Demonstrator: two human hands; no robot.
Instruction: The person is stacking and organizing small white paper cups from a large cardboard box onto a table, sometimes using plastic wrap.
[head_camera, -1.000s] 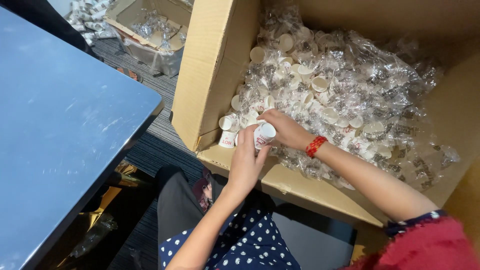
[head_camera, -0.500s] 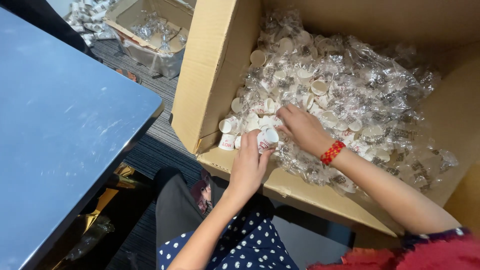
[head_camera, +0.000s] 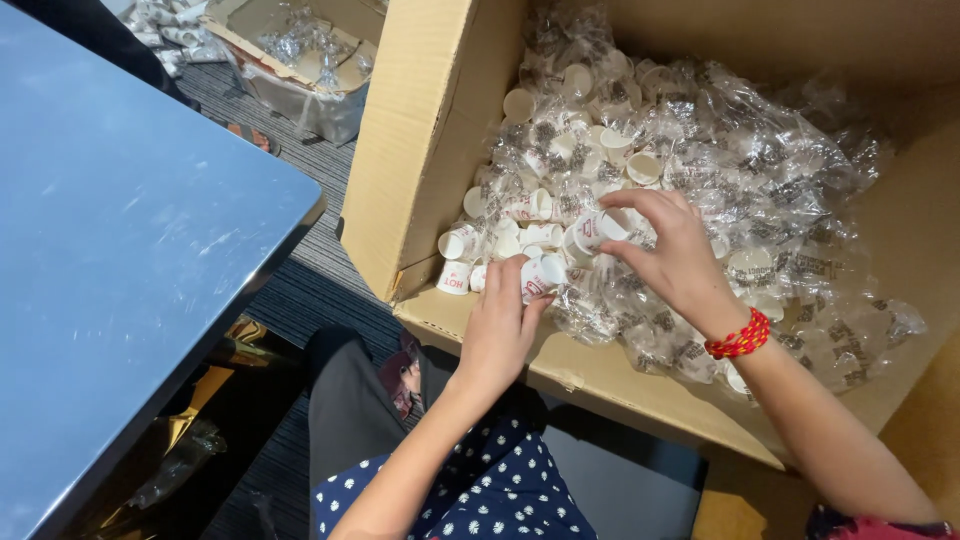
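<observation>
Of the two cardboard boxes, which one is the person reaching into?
The big near box, heaped with wrapped little white cups; both hands, left and right, are inside. The smaller far box sits untouched.

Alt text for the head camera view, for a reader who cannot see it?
Two bare hands work in a large cardboard box of small white cups in clear plastic wrappers: the left hand holds one cup, the right hand pinches another. A blue table stands alongside.

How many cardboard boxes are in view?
2. A big box in front of both hands holds wrapped small cups; a smaller box sits on the floor behind it, top left, partly cut off.
</observation>
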